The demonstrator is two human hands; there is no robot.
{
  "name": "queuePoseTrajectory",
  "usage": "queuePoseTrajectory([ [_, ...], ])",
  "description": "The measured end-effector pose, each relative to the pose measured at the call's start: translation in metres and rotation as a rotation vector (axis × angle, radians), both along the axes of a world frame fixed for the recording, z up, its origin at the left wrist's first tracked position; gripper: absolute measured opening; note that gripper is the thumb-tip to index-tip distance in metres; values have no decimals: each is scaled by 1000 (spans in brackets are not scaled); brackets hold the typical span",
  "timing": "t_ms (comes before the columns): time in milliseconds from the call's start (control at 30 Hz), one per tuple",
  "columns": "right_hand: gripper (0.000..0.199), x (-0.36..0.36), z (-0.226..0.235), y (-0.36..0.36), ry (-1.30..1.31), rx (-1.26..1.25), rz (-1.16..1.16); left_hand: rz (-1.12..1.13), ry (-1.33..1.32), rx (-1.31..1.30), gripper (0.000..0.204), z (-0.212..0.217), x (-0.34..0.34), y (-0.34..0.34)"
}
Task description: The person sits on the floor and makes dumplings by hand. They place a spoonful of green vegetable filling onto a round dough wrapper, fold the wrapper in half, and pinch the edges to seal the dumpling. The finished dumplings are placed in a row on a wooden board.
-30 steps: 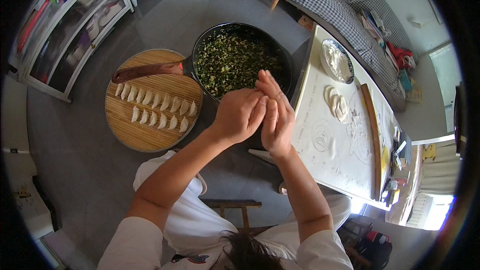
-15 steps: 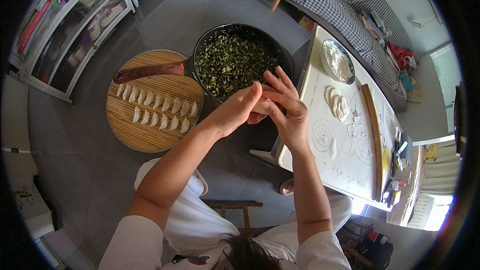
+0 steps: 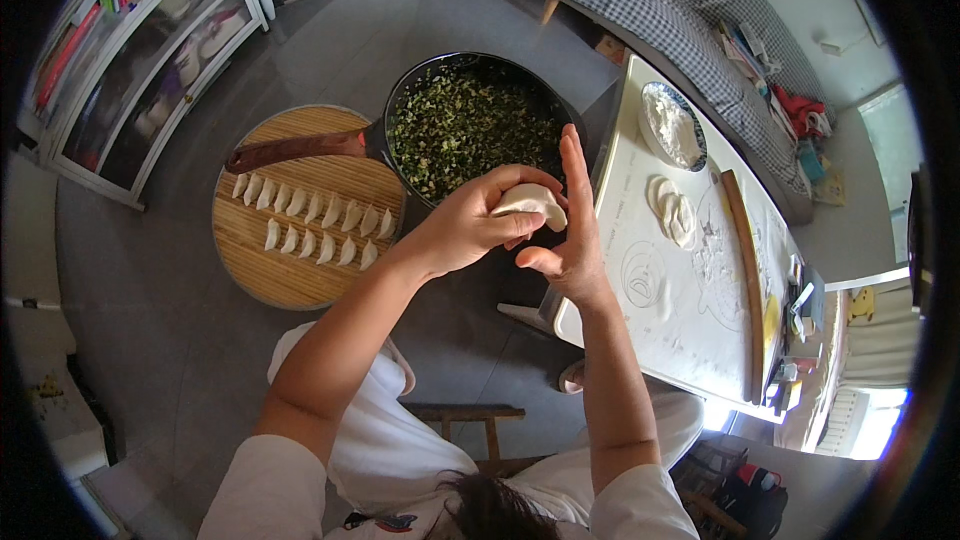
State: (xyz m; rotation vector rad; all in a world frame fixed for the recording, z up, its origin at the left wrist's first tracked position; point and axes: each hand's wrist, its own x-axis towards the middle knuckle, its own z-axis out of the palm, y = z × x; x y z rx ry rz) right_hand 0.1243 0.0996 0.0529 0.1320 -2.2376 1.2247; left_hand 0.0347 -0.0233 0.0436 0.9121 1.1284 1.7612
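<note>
While grip of left hand [image 3: 465,227] pinched pale half-moon dough dumpling [image 3: 528,201] by near rim of round black pan [image 3: 530,83], right hand [image 3: 575,250] stood spread just beside, contact unclear. Dumpling looked light, soft, easily torn; plump middle probably suited gentle hold.

Bright window [image 3: 878,428] glare lower right; edges curved, corners black.
</note>
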Motion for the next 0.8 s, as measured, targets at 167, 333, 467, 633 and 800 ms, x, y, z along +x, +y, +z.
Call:
queuePoseTrajectory([
  [167, 64, -2, -7, -5, 11, 166, -147, 91, 45, -21, 32, 0, 6, 0],
  [333, 35, -5, -2, -21, 6, 36, -199, 270, 291, -26, 30, -6, 11, 2],
  [467, 33, -5, -3, -24, 44, 65, -242, 482, 538, -17, 30, -7, 17, 7],
  [633, 31, -4, -3, -33, 36, 116, -283, 662, 858, -20, 24, -10, 17, 6],
  [800, 30, -2, -4, -27, 3, 196, -282, 618, 854, -54, 26, -15, 18, 6],
])
